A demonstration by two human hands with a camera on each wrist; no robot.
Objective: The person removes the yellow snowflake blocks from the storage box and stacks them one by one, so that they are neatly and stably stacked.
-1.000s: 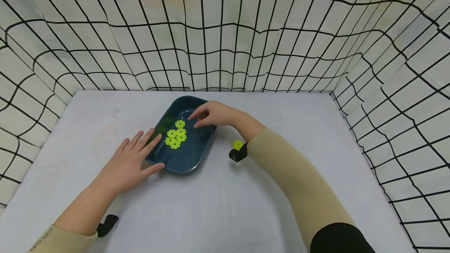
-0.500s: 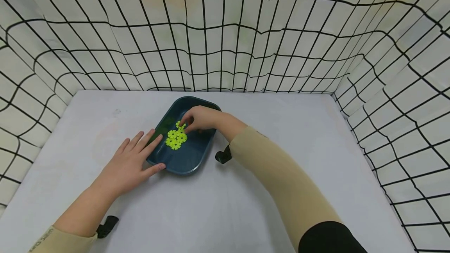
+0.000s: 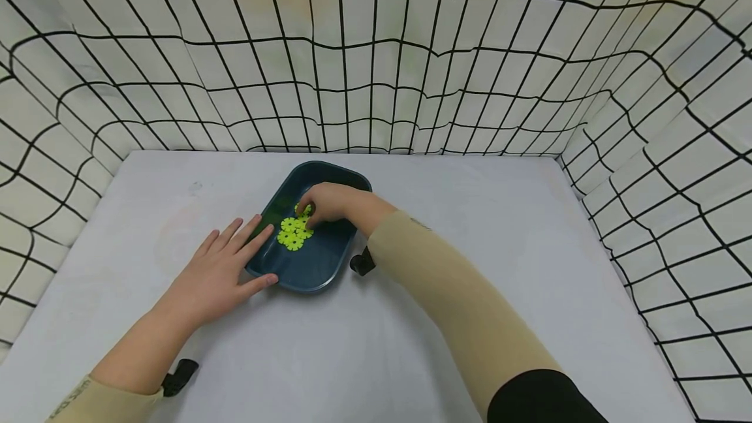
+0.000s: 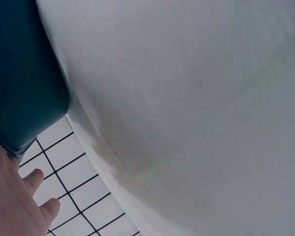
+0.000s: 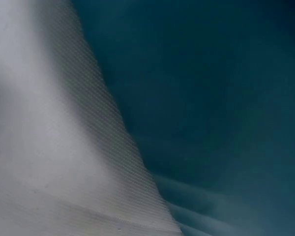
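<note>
The discs [image 3: 296, 234] lie clustered in the tray [image 3: 317, 260], left on the counter [image 3: 352, 358]; fingering the far ones seems the step, and the next move likely calls for a light fingertip pinch. They look yellow-green, flat, notched. The right hand [image 3: 329, 202] curls over them; whether it grips 1, I cannot tell. The left hand [image 3: 214, 276], fingers spread, holds nothing at the tray's left rim.

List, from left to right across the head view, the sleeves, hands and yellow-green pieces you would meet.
Left sleeve → left hand → yellow-green pieces → right hand → right sleeve.
</note>
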